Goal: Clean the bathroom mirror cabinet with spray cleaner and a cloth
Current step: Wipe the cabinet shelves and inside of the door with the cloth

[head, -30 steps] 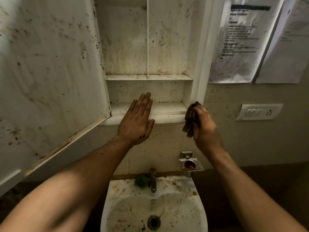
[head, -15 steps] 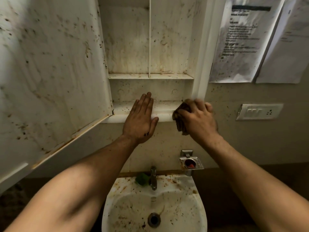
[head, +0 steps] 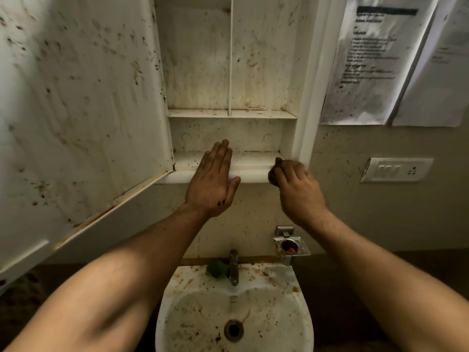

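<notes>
R fingers [head: 288, 172] round cloth [head: 273, 177]

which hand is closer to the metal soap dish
Right. The right hand, gripping the cloth at the right end of the ledge, is straight above the soap dish; the left hand lies flat further left.

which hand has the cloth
The right hand grips the dark cloth at the right end of the bottom shelf; the left hand lies flat on that shelf's edge, holding nothing.
</notes>
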